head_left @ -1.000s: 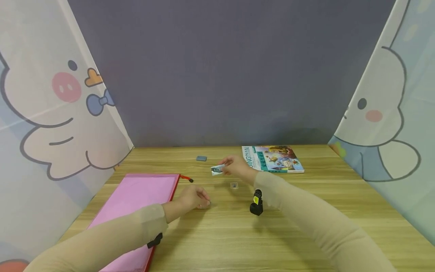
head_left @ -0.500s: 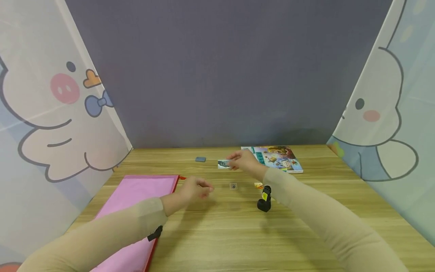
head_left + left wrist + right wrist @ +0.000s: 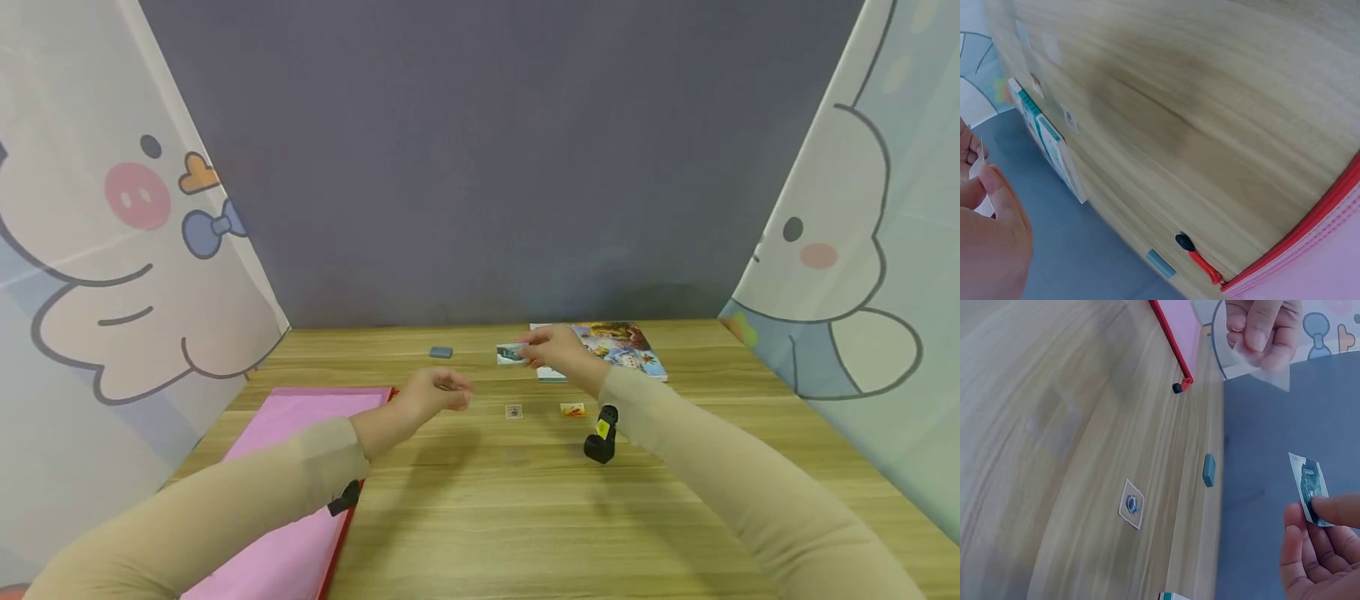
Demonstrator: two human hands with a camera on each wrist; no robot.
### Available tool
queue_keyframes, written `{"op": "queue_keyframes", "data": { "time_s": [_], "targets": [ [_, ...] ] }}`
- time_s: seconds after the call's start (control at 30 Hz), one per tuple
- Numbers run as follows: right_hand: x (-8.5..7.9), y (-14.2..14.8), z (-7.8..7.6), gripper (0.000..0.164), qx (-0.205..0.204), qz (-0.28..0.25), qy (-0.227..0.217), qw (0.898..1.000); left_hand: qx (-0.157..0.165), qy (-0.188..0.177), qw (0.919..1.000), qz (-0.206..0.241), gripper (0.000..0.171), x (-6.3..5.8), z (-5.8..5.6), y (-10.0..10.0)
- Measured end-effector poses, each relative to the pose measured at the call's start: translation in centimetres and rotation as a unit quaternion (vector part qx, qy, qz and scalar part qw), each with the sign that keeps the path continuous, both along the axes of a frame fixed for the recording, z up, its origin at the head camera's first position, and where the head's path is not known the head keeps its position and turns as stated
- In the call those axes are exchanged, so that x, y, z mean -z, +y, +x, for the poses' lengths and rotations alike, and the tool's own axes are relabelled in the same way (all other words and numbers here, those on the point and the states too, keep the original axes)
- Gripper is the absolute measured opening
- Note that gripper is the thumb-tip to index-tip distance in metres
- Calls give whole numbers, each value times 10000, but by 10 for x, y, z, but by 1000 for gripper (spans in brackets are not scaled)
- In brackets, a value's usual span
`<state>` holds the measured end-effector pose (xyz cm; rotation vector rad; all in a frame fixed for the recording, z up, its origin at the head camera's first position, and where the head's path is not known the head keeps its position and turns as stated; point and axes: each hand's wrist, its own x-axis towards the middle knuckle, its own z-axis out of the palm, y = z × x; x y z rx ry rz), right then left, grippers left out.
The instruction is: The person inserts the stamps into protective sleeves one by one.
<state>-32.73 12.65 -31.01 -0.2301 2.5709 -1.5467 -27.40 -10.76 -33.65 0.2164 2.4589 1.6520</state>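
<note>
In the head view my left hand (image 3: 427, 398) is raised over the table near the pink folder's corner. It pinches a small clear plastic film (image 3: 1272, 376), which shows best in the right wrist view. Farther back and to the right, my right hand (image 3: 557, 348) pinches a small green and white picture stamp (image 3: 1310, 484) between thumb and fingers. A gap separates the hands. On the table below lie a square stamp with a blue design (image 3: 1131, 504) and, farther right, an orange and white one (image 3: 573, 410). Another clear film (image 3: 1055, 422) lies flat on the wood.
A pink folder (image 3: 315, 467) with red edging lies at the left, its red zip pull (image 3: 1204, 265) at the far corner. A blue-grey block (image 3: 441, 352) lies near the back edge. At the back right is a picture book (image 3: 622, 354), partly behind my right hand.
My left hand has lifted from the table surface with the film. The right hand has moved right and slightly back with the stamp, uncovering the orange stamp on the table.
</note>
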Motion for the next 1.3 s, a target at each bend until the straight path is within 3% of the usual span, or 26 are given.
{"op": "queue_keyframes", "data": {
  "time_s": [0.5,0.83,1.3],
  "targets": [
    [-22,18,-1,25,76,-208,-6,9998,137,121,9984,535,23,-20,-10,9],
    [-39,23,3,25,101,-155,129,9997,97,256,9981,545,27,-31,-17,18],
    [-48,31,6,27,239,-87,151,9996,-243,399,9956,808,22,-43,-30,27]
  ]
}}
